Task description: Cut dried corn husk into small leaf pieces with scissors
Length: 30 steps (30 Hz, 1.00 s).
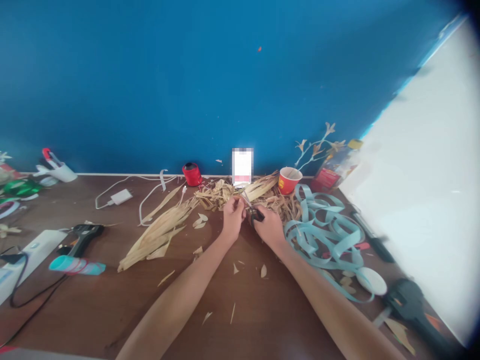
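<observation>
Meeting over the far middle of the brown table, the person's two hands are working close together, almost touching. The left hand is pinching a small pale husk piece between thumb and fingertips, though the piece is too small to make out clearly. The right hand is clenching around the dark handles of what look like scissors, which are pointing up and left toward that piece. Just beyond the hands a pile of dried husks is lying against the foot of the blue wall, and a longer bundle of husks is stretching out to the near left. Small trimmings are lying scattered on the wood between the forearms. To the right, loops of light blue ribbon are sprawling beside a red paper cup. On the left, a black glue gun is resting near a teal tube, with a white charger farther back.
</observation>
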### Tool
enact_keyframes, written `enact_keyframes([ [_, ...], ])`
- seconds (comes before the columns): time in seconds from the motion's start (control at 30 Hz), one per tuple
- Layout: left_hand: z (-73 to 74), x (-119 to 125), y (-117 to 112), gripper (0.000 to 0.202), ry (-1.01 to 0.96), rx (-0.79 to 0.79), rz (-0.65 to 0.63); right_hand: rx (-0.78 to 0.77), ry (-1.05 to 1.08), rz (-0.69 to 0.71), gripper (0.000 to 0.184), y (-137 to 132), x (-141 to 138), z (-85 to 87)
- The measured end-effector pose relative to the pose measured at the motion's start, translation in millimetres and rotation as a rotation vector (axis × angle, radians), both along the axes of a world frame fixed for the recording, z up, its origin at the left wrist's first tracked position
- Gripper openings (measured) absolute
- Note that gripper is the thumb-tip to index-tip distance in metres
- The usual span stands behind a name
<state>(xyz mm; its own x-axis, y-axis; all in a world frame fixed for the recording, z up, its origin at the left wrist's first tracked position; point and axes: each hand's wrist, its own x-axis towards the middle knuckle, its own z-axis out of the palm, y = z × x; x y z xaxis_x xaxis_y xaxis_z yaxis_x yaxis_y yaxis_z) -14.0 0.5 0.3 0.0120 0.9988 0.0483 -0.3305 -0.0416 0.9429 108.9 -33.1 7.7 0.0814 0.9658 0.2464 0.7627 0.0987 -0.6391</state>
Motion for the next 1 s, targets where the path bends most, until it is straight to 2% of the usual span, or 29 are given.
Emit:
enact_keyframes([
  [0.57,-0.5,0.2,0.5,0.032,0.019,0.040,0.003,-0.014,-0.002,0.005,0.029,-0.4,-0.9,2.8],
  [1.0,-4.2,1.2,0.7,0.028,0.129,0.090,0.035,-0.014,-0.015,0.012,0.029,-0.6,-0.1,0.5],
])
